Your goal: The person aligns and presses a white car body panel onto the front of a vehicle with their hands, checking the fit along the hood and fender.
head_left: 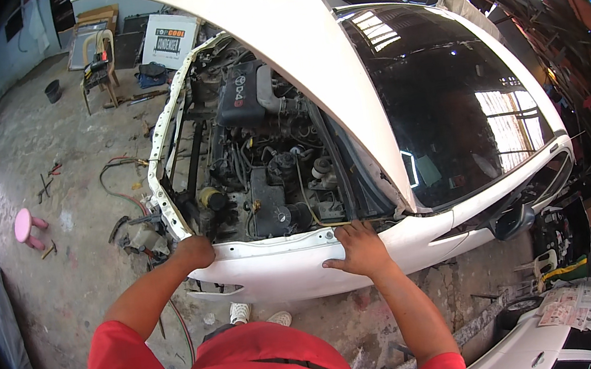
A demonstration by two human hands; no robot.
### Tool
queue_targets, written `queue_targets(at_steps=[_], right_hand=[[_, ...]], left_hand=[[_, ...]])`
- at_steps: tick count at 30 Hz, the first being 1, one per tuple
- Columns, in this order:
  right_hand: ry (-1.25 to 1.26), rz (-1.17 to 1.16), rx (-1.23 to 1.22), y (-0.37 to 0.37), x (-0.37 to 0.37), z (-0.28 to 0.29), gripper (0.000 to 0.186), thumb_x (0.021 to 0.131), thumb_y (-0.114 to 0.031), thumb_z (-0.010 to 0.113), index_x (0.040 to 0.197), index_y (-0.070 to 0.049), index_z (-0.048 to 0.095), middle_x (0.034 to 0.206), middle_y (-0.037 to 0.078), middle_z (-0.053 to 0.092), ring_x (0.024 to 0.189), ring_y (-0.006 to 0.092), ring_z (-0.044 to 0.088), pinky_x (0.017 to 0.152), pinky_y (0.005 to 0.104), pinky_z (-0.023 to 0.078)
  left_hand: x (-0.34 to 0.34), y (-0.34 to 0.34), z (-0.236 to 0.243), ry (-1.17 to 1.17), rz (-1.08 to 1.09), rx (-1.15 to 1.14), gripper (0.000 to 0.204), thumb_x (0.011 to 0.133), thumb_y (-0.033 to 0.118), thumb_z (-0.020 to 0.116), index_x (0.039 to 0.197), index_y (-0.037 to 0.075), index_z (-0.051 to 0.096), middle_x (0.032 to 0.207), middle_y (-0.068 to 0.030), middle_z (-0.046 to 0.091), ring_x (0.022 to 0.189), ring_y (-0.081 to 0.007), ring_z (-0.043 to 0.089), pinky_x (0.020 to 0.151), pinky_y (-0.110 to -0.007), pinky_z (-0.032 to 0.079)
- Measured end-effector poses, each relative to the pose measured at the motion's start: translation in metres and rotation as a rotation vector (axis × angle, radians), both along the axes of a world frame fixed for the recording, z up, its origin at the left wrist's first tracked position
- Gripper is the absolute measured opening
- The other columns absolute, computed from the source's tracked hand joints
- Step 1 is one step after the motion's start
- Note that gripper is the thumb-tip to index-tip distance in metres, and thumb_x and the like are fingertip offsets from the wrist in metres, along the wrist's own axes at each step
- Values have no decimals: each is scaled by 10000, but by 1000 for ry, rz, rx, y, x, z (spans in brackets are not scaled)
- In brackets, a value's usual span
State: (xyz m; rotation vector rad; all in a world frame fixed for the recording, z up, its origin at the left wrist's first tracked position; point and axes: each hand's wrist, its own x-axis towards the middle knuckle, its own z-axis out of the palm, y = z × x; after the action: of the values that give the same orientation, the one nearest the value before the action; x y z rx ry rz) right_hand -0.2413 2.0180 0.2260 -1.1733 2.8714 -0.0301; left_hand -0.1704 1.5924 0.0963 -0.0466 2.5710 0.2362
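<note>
There are one left hand (195, 253), one right hand (362, 249) and two white shoes (240, 312). Also in view are one raised hood (299, 27), one engine cover (237, 107), one pink stool (23, 226) and one dark bucket (53, 91).

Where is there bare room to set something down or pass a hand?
Bare concrete floor lies between the pink stool and the loose parts by the white car, and between the black bucket and scattered tools. The fender is bare between left hand and right hand. Engine parts crowd the space behind it.
</note>
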Motion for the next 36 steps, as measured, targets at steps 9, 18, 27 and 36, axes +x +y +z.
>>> queue_targets(at_steps=[9, 18, 27, 36], right_hand=[[-335, -99, -487, -72, 53, -2, 547, 905, -329, 795, 1310, -35, 575, 1009, 175, 665, 961, 379, 635, 859, 486, 523], [-1020, -240, -850, -116, 105, -31, 201, 1032, -120, 591, 1216, -51, 635, 920, 124, 659, 867, 241, 656, 793, 402, 522], [-1333, -821, -1227, -48, 55, -15, 175, 1008, -94, 603, 1107, -49, 740, 837, 0, 586, 759, 119, 544, 714, 283, 483], [26, -30, 17, -59, 57, -2, 859, 758, -495, 855, 1379, 39, 599, 1343, 204, 588, 1345, 381, 500, 1173, 609, 346]], left_hand=[[25, 74, 101, 179, 237, 818, 381, 956, 373, 740, 964, -7, 768, 863, -164, 755, 784, -272, 694, 748, -403, 550], [70, 74, 107, 52, 295, 926, 602, 784, 453, 893, 1169, 13, 752, 1049, -200, 766, 899, -293, 730, 838, -411, 567], [65, -44, -3, 32, 121, 263, 1515, 553, 525, 989, 1695, 94, 90, 1340, -346, 637, 1229, -479, 647, 1056, -502, 520], [80, -32, 27, 105, 64, 299, 1323, 575, 629, 947, 1646, 142, 344, 1166, -271, 742, 1067, -441, 728, 930, -505, 576]])
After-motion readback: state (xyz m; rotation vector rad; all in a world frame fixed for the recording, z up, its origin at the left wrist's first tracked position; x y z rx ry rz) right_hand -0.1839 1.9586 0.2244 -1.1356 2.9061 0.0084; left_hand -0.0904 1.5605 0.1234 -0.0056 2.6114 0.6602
